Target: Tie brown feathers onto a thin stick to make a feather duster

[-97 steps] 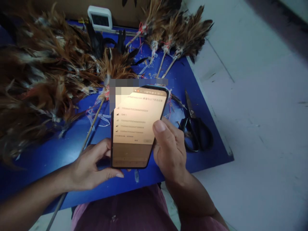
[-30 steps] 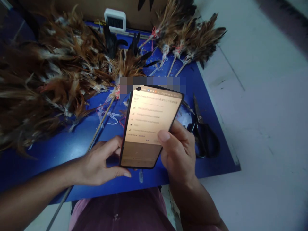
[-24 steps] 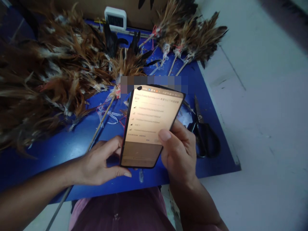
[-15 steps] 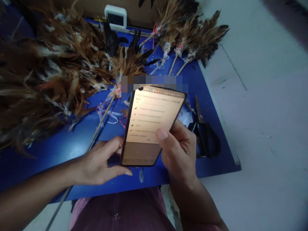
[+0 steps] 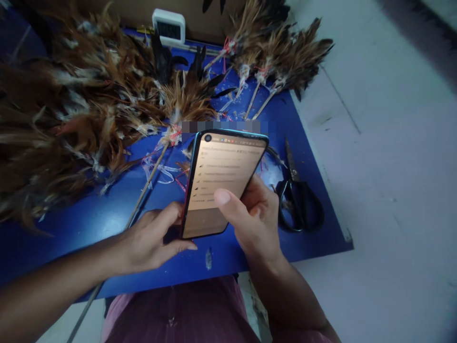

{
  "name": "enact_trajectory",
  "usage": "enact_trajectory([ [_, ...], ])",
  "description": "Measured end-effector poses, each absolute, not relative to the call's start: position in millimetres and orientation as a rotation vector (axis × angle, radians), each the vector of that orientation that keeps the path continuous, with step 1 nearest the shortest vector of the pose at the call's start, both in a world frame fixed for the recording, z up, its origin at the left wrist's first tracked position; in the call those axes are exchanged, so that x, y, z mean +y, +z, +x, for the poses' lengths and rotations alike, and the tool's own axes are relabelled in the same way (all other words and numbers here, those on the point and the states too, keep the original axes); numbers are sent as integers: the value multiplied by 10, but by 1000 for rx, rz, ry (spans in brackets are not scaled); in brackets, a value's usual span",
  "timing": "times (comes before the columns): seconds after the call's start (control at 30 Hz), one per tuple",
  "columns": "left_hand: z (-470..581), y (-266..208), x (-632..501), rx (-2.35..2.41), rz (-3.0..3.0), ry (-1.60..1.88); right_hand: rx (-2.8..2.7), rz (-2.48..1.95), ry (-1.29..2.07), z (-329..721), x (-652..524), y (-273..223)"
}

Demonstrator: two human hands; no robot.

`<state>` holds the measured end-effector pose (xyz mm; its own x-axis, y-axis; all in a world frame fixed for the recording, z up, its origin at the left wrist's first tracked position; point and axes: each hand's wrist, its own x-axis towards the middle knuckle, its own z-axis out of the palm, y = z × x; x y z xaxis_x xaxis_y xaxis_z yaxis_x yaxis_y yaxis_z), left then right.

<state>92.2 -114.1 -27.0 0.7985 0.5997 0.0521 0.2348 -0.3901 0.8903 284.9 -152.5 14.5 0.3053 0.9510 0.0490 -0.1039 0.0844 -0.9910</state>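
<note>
A smartphone point(image 5: 228, 181) with a lit list on its screen is tilted over the blue table. My right hand point(image 5: 255, 221) grips it from the right; the thumb lies over the lower screen and the fingers pass behind. My left hand point(image 5: 152, 240) is at the phone's lower left edge, fingertips going behind it and thumb stretched out just under the bottom corner. Beneath the left wrist runs the thin stick point(image 5: 148, 183) of a feather duster point(image 5: 191, 97), tied with red and clear string. The phone's back is hidden.
Brown feather bundles point(image 5: 82, 95) cover the table's left side. More feather dusters point(image 5: 282, 57) lie at the back right, near a white digital display point(image 5: 169, 26). Black-handled scissors point(image 5: 298, 190) rest right of my hand. The blue table's point(image 5: 326, 238) right edge borders a pale floor.
The phone's top has tipped away, so its screen looks shorter. My right hand has shifted slightly left, its thumb farther across the screen. My left hand has hardly moved.
</note>
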Motion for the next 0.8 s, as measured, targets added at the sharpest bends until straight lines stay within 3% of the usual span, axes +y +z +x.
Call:
enact_trajectory([
  [0.8,932,-281,-1133,642,1867,440,-883,-1163,1026,2841,-1477,141],
])
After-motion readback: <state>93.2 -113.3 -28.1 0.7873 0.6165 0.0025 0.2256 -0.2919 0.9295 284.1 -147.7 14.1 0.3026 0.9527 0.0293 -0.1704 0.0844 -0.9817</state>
